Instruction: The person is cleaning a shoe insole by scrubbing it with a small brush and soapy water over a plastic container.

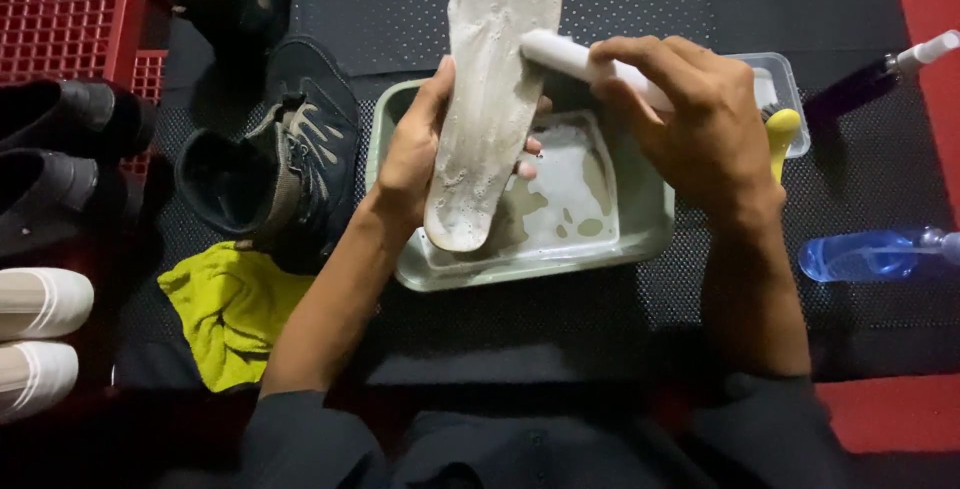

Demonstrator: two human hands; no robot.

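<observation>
The left hand (415, 154) clamps the wet, flexible insole (490, 89) mid-length (likely slippery) over the tray (640, 239), while the right hand (700, 129) closes round the white brush handle (565, 54).

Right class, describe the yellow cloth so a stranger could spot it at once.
Start at the pale green tray in the middle of the black mat. Look left, past the dark shoe. Just below that shoe lies the yellow cloth, crumpled and the only bright yellow-green fabric there.

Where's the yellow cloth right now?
In the head view, the yellow cloth lies lower left on the dark mat, just below the dark boot and left of the left hand's forearm.
</observation>
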